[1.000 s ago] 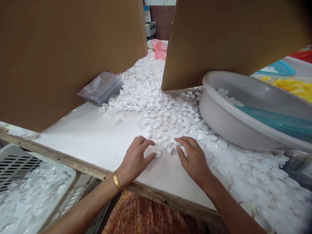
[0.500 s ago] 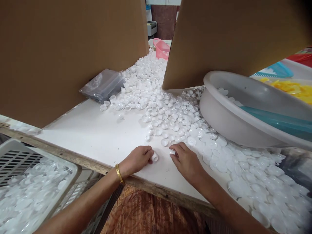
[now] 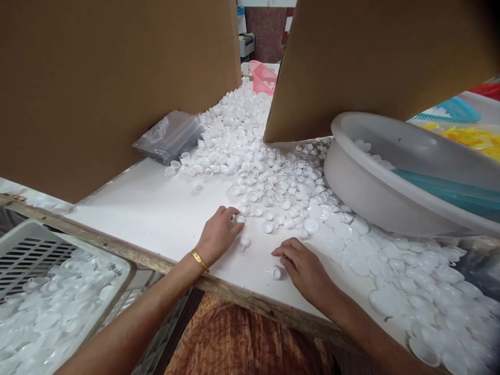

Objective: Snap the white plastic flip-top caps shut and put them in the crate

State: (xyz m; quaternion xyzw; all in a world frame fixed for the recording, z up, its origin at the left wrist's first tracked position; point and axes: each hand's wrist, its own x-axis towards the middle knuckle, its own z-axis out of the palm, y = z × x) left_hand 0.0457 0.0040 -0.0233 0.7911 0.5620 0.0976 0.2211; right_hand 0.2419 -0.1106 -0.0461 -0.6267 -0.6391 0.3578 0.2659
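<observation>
Brown cardboard sheets [image 3: 117,78] stand on both sides of the white table [image 3: 128,208], whose front edge is rough, worn wood. At my lower left, a pale slatted basket [image 3: 39,234] is heaped with shiny white plastic pieces [image 3: 58,307]. To the right, a round grey basin [image 3: 363,182] with a thick rim holds some white discs [image 3: 380,161] and a blue-green tray [image 3: 449,187]; past it sit a blue basket [image 3: 453,109] and a spread of yellow pieces [image 3: 469,135]. Far back, a pink tub [image 3: 260,78] has white bits in it. See-through plastic, smooth and creased, makes up the packet [image 3: 170,135] by the left cardboard. Tiny glossy cups [image 3: 250,156] with looped handles pile down the middle, and flat round saucers [image 3: 410,281] overlap at the right. My left hand [image 3: 219,234] has thumb and forefinger on either side of one small cup [image 3: 239,219] at the pile's near edge; I cannot tell whether they pinch it. Another cup [image 3: 245,242] lies just below those fingertips. My right hand [image 3: 304,265] is released, fingers loosely bent, with a cup [image 3: 276,272] on its side on the tabletop just beside the thumb.
</observation>
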